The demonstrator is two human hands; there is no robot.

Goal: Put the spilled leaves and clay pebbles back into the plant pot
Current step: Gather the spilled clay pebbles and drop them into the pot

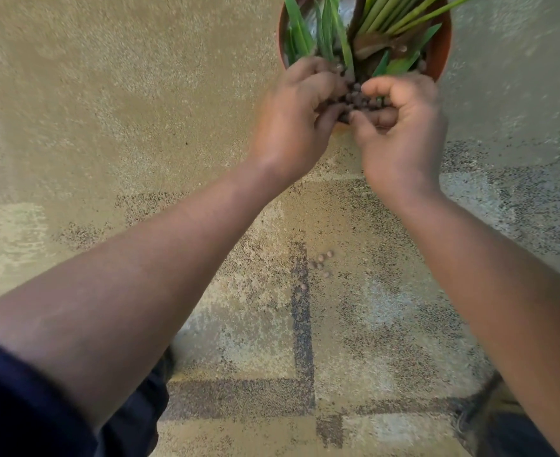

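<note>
A round terracotta plant pot (443,44) with green leaves (334,31) stands at the top of the view. My left hand (292,127) and my right hand (404,133) are cupped together over its near rim. Between them they hold a heap of dark clay pebbles (356,99). Both hands curl around the heap, fingers touching the pebbles. Several loose clay pebbles (318,267) lie on the carpet below, between my forearms. The pot's near rim is mostly hidden behind my hands.
A beige patterned carpet (107,127) with dark lines covers the floor. My dark trouser legs (133,423) show at the bottom left and bottom right.
</note>
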